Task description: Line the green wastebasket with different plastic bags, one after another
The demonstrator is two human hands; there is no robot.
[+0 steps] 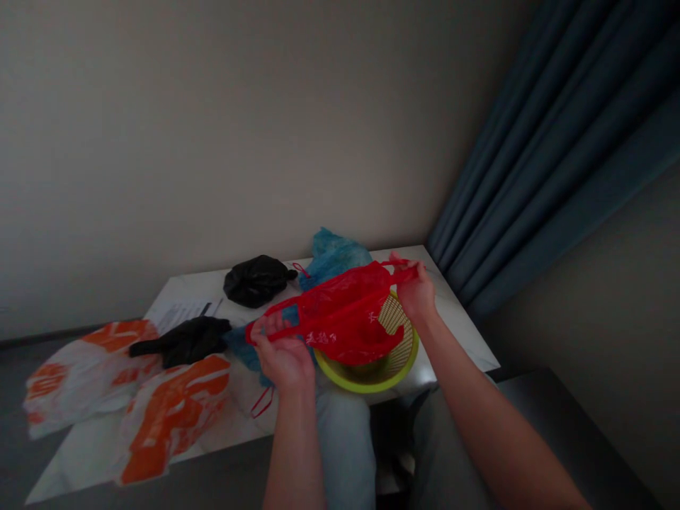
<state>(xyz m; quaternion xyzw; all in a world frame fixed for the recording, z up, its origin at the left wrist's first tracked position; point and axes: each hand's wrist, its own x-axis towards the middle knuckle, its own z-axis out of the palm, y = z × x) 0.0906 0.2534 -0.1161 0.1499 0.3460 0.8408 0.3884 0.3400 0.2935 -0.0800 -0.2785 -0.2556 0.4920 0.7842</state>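
Note:
A red plastic bag (343, 308) with white printing is stretched sideways between my two hands. My left hand (284, 354) has its fingers hooked through the handle loops at the bag's left end. At the other end, my right hand (417, 290) grips the handles, its fingers closed around them. Beneath the bag stands a yellow-green plastic basket (366, 388) with slotted walls, partly covered by the red plastic. What lies inside the basket is mostly hidden.
Behind the basket sits a blue plastic bag (337, 258), with a black bag (258, 281) to its left. Another black bag (185, 341) and orange-and-white bags (170, 418) lie on the left of the white table (457, 329). A blue curtain (547, 163) hangs at the right.

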